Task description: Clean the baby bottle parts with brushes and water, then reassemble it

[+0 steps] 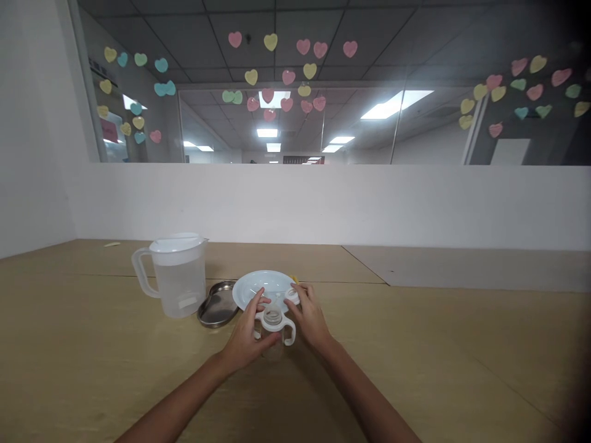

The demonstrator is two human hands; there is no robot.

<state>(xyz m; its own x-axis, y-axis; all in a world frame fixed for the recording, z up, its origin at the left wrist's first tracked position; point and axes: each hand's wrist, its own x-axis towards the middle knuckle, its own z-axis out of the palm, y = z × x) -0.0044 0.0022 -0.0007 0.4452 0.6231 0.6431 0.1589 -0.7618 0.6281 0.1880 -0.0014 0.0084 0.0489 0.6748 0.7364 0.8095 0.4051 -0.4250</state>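
A clear baby bottle (273, 316) with a white two-handled holder (289, 331) around its neck stands upright, its threaded mouth uncovered. My left hand (247, 335) is wrapped round the bottle from the left, thumb across the front. Just above and to the right, my right hand (310, 314) pinches a white bottle collar (292, 296), held apart from the bottle's mouth. Something clear and pale shows beside the collar, too small to make out. Behind both hands lies a pale blue-white bowl (258, 278), partly hidden by my fingers.
Left of the bowl sits a kidney-shaped metal tray (218, 306). A translucent lidded pitcher (179, 274) with a handle stands further left. A bit of something yellow (295, 279) peeks out behind my right hand. The wooden table (438, 344) meets a white wall (295, 203) at the back.
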